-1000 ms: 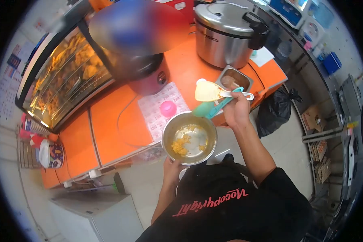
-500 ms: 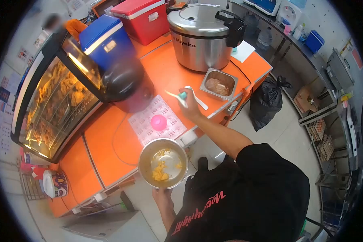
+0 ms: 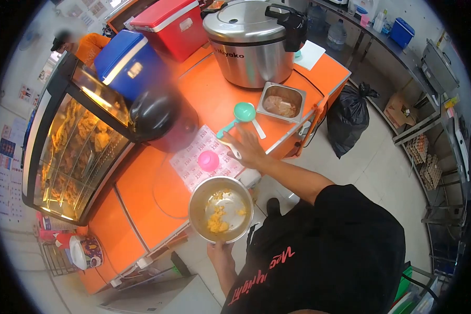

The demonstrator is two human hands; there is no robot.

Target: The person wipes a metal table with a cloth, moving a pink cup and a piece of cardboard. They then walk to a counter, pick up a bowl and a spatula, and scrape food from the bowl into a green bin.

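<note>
My left hand (image 3: 221,255) grips the lower rim of a round metal bowl (image 3: 194,213) with clumps of yellow food (image 3: 216,221) inside. My right hand (image 3: 246,148) is over the orange counter, its fingers around the handle of a green ladle (image 3: 244,111) with a round scoop. A white utensil (image 3: 258,129) lies by the scoop. Left of my right hand, a pink cup-like object (image 3: 208,160) sits on printed paper (image 3: 186,161). Behind the hand stands a metal container (image 3: 282,102) holding pale food.
A large steel cooker (image 3: 254,57) stands at the back, near a red cooler (image 3: 172,26) and a blue cooler (image 3: 121,63). The lit food case (image 3: 78,152) is at left. A person in orange (image 3: 90,47) is behind it. A black bag (image 3: 348,118) rests on the floor.
The green scoop now shows beyond my right hand, which has moved slightly down in the view. The bowl and my left hand have shifted a little right. The camera view has turned slightly.
</note>
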